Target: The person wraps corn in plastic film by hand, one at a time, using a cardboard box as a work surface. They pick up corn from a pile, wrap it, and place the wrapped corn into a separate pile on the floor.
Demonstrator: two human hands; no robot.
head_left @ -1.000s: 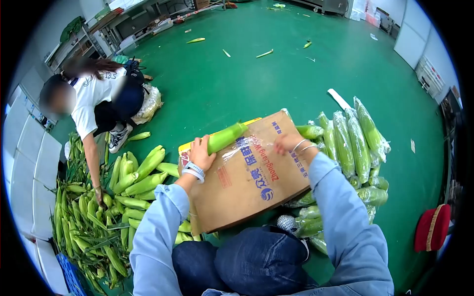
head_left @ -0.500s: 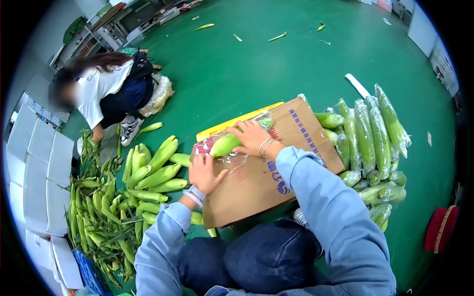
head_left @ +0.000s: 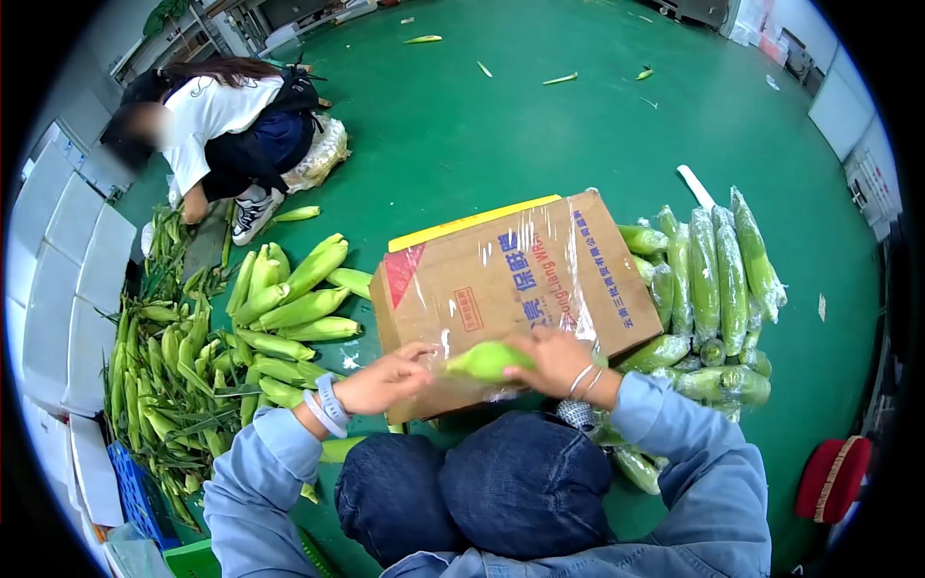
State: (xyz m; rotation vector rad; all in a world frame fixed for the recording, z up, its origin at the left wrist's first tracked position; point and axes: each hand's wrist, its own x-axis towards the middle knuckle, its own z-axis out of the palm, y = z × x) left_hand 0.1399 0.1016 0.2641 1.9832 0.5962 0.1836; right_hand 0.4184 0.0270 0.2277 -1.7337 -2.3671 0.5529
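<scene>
A green corn ear (head_left: 489,361) lies crosswise at the near edge of the cardboard box (head_left: 453,313). My right hand (head_left: 557,361) has its fingers around the ear's right end. At the ear's left, my left hand (head_left: 390,378) pinches thin clear film, which stretches across the box top. Unwrapped corn ears (head_left: 313,303) lie on the floor left of the box. To its right are film-wrapped ears (head_left: 706,275).
A co-worker (head_left: 226,120) crouches at the upper left, one arm down at a heap of corn and husks (head_left: 159,385). A blue crate (head_left: 135,486) stands at lower left, a red stool (head_left: 833,479) at lower right.
Both hands and the corn ear have come from the far part of the box to its near edge. Clear film now stretches over the box top.
</scene>
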